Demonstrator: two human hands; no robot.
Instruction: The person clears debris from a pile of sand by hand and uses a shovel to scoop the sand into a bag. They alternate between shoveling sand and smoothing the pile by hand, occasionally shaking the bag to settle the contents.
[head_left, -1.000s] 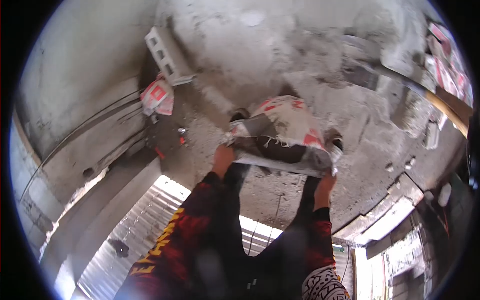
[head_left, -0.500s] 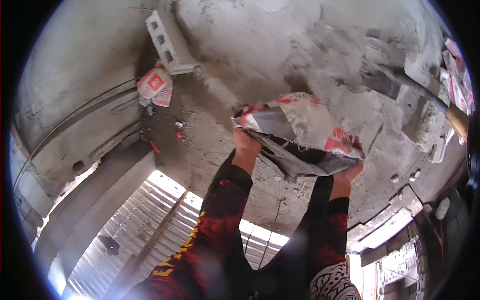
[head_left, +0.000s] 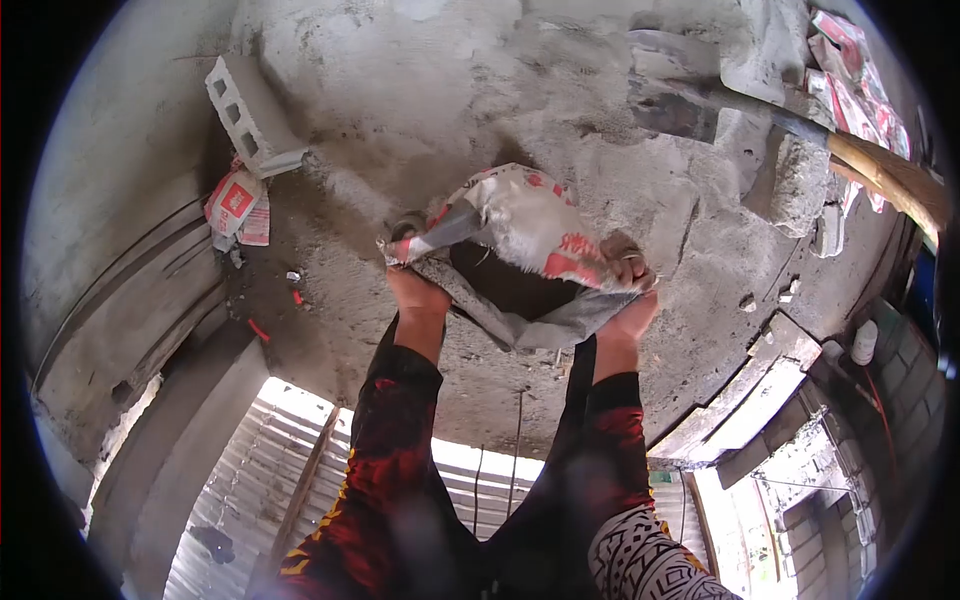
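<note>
A white and red paper sack [head_left: 530, 222] hangs between my two hands, its torn mouth open toward me and its inside dark. My left hand [head_left: 418, 290] grips the left corner of the mouth, fingers partly hidden behind the paper. At the right corner my right hand [head_left: 632, 285] is closed on the rim, with fingers folded over the edge. What lies deep inside the sack cannot be made out.
A hollow concrete block [head_left: 250, 115] leans at the upper left above a crumpled sack piece [head_left: 238, 208]. A shovel with a wooden handle [head_left: 885, 175] lies at the upper right, near more torn sacks [head_left: 855, 85]. Corrugated metal sheeting [head_left: 235, 500] shows below.
Both hands have raised the sack from between the feet, and its mouth has opened wider. The view has shifted, so the sack now sits further left.
</note>
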